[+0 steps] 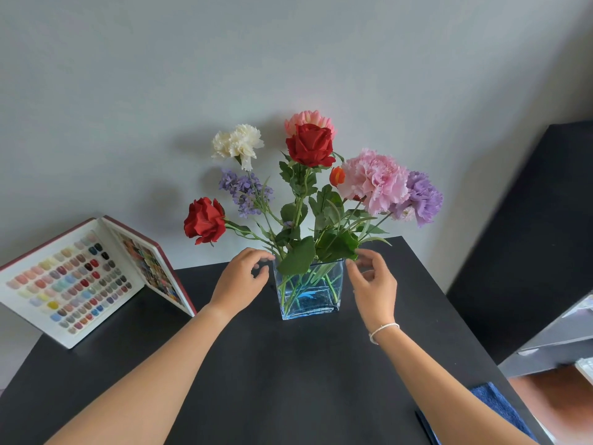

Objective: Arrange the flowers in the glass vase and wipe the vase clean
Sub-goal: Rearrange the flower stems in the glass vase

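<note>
A square blue-tinted glass vase (309,290) stands on the black table (272,364) near its far edge. Several flowers stand in it: two red roses (309,144), a white carnation (237,144), pink blooms (373,179), purple ones (423,197) and green leaves (298,258). My left hand (240,281) hovers just left of the vase rim with fingers curled apart, holding nothing. My right hand (373,287) hovers just right of the rim, fingertips close to a leaf, also holding nothing. A blue cloth (500,406) lies at the table's near right corner.
An open book of coloured nail samples (73,281) stands propped at the table's far left. A grey wall rises right behind the vase. A dark cabinet (529,236) and a grey shelf (561,342) stand to the right. A dark pen-like thing (425,427) lies near the cloth.
</note>
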{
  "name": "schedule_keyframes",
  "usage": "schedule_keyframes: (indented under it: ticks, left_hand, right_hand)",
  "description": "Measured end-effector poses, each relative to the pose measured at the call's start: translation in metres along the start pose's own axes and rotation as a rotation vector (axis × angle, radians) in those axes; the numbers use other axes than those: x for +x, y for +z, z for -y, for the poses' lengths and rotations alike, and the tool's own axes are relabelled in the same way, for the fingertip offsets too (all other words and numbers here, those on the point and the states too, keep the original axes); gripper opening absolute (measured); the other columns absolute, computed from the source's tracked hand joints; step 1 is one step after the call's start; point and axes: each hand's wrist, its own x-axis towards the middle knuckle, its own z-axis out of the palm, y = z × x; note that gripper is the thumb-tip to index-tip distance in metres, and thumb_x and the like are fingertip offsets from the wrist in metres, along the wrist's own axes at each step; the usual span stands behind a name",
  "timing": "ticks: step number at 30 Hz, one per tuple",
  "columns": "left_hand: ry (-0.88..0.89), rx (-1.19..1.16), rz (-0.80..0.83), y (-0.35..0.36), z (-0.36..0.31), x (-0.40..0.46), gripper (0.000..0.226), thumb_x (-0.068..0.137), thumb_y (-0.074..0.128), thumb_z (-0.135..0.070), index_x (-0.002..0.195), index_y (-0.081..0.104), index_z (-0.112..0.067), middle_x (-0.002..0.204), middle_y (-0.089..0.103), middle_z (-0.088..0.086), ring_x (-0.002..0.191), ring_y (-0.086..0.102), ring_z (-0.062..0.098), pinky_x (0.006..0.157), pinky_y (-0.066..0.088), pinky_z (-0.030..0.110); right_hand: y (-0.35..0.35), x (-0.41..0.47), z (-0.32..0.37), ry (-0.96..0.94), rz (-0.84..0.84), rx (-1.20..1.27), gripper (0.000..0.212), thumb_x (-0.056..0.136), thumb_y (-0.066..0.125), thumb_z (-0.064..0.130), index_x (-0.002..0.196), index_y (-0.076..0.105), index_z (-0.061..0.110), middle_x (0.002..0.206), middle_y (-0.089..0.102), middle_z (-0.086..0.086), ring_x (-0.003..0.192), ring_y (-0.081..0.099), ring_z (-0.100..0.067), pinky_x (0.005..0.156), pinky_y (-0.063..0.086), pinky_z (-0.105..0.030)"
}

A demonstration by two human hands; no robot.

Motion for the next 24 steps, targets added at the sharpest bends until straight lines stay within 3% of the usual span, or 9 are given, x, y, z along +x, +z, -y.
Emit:
schedule_keyframes:
  ticks: [3,7,9,14,18,24]
  left_hand:
    - [0.033,-0.046,-0.024,0.000,-0.012,0.007,0.020,0.086,0.055,-0.007,0.098,0.064,-0.021,0.098,0.058,-0.007,0.079,0.055,0.006,0.070,0.048,0.021]
    - [0.092,-0.082,-0.041,0.004,-0.031,0.015,0.019,0.086,0.056,-0.007,0.098,0.064,-0.019,0.097,0.059,-0.004,0.080,0.056,0.009,0.067,0.048,0.018]
    - [0.120,-0.084,-0.039,0.007,-0.039,0.020,0.018,0.086,0.056,-0.009,0.099,0.065,-0.018,0.097,0.060,-0.003,0.082,0.055,0.011,0.067,0.048,0.019]
    - [0.125,-0.110,-0.015,0.012,-0.053,0.028,0.017,0.086,0.058,-0.014,0.098,0.066,-0.022,0.094,0.059,-0.007,0.081,0.054,0.012,0.065,0.046,0.019]
    - [0.122,-0.101,0.036,0.018,-0.060,0.030,0.015,0.085,0.059,-0.019,0.097,0.066,-0.026,0.091,0.055,-0.015,0.078,0.050,0.001,0.063,0.039,0.011]
    - [0.121,-0.085,0.060,0.024,-0.068,0.032,0.015,0.084,0.061,-0.021,0.098,0.067,-0.025,0.095,0.058,-0.011,0.078,0.050,0.001,0.064,0.038,0.008]
  right_hand:
    - [0.003,0.013,0.007,0.001,-0.025,-0.033,0.026,0.083,0.064,0.027,0.107,0.055,0.027,0.083,0.058,0.011,0.056,0.051,-0.004,0.053,0.042,-0.011]
    - [0.006,0.022,0.013,-0.022,-0.130,-0.059,0.018,0.081,0.064,0.021,0.092,0.051,0.024,0.087,0.055,0.005,0.065,0.051,-0.006,0.061,0.041,-0.023]
    - [0.005,0.025,0.016,0.003,-0.185,-0.053,0.019,0.080,0.064,0.022,0.091,0.048,0.023,0.090,0.054,0.005,0.066,0.050,-0.003,0.061,0.040,-0.022]
    - [0.005,0.022,0.010,-0.001,-0.098,-0.126,0.004,0.083,0.061,0.016,0.086,0.063,0.016,0.087,0.062,0.002,0.071,0.053,-0.005,0.064,0.041,-0.020]
    - [0.001,0.017,0.009,0.030,-0.111,-0.077,0.008,0.084,0.059,0.014,0.080,0.062,0.020,0.080,0.063,0.003,0.071,0.054,-0.009,0.061,0.037,-0.012]
    - [-0.012,0.009,0.009,0.070,-0.132,0.015,0.007,0.085,0.059,0.014,0.081,0.061,0.020,0.075,0.061,0.002,0.062,0.053,-0.017,0.062,0.051,-0.034]
